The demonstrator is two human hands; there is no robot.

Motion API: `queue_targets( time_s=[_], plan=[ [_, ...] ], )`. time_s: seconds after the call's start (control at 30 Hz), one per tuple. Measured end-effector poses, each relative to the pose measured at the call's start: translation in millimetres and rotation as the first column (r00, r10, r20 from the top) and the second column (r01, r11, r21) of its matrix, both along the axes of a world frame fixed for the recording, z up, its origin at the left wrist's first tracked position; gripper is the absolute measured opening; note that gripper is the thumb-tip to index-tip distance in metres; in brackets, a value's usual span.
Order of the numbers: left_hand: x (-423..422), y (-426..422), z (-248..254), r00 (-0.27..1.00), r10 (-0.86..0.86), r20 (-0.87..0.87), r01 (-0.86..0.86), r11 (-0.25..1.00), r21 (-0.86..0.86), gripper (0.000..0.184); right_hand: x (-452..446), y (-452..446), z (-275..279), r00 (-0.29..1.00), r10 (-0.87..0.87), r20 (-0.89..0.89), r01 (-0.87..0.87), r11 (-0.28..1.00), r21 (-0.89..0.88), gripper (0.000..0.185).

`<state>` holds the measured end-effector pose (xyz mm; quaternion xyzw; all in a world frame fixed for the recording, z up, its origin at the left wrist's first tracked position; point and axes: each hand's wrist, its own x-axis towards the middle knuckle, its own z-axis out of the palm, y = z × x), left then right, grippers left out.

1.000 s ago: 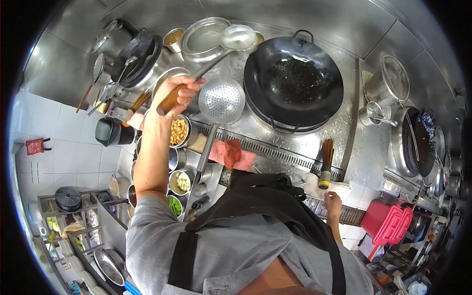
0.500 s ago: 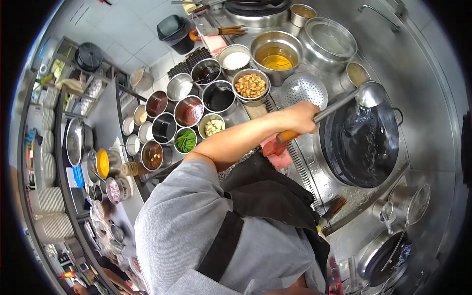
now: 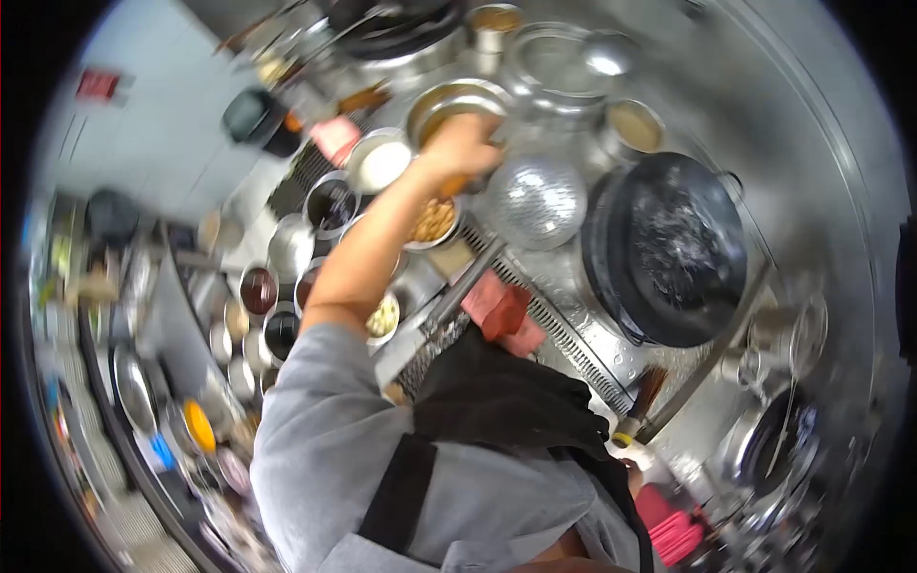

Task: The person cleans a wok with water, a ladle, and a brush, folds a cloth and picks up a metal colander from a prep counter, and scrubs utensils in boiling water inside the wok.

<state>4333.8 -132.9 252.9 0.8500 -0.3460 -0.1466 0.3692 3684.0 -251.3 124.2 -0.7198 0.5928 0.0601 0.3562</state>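
Note:
My left hand (image 3: 463, 151) is closed round the wooden handle of a ladle, above the edge of a steel pot (image 3: 458, 95). The ladle's round metal bowl (image 3: 608, 57) reaches over a lidded pot (image 3: 554, 65). Motion smears the hand and handle. To the right sits a black wok (image 3: 673, 253) with water in its bottom. A perforated strainer (image 3: 537, 202) lies between hand and wok. Beneath my forearm is a bowl of peanuts (image 3: 432, 222). At the lower right, my right hand (image 3: 634, 474) shows only as a bit of skin beside the apron; its fingers are hidden.
A pot of white contents (image 3: 384, 164) and several seasoning pots crowd the left. Red cloths (image 3: 499, 307) lie by the drain grate. A bristle brush (image 3: 650, 392) stands near the counter's front. Another wok (image 3: 401, 29) is at the top, and steel pans are at lower right.
My left hand has swung the ladle up and leftward, away from above the wok. The whole view has shifted and blurred. A bit of my right hand now shows at lower right.

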Motion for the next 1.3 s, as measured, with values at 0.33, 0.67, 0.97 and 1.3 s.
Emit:
queue_targets(
  time_s=[0.33,0.67,0.97,1.3],
  plan=[
    [165,-98,2,0.902,-0.018,0.432,-0.122,0.948,0.294,0.039,4,73,-18,0.948,-0.314,-0.042,0.316,0.947,0.055,0.021],
    [194,-150,-89,0.901,0.097,-0.422,-0.028,0.986,0.166,0.016,2,114,-19,0.876,-0.473,-0.088,0.48,0.873,0.083,0.025],
    [117,-124,-33,0.07,-0.413,-0.908,-0.542,0.748,-0.382,0.01,-30,89,-35,0.869,-0.493,-0.044,0.495,0.864,0.098,0.018],
    [7,-72,55,-0.1,-0.425,-0.899,-0.301,0.875,-0.38,0.034,-96,53,-100,0.973,-0.231,0.023,0.232,0.973,-0.01,0.019]
  ],
)
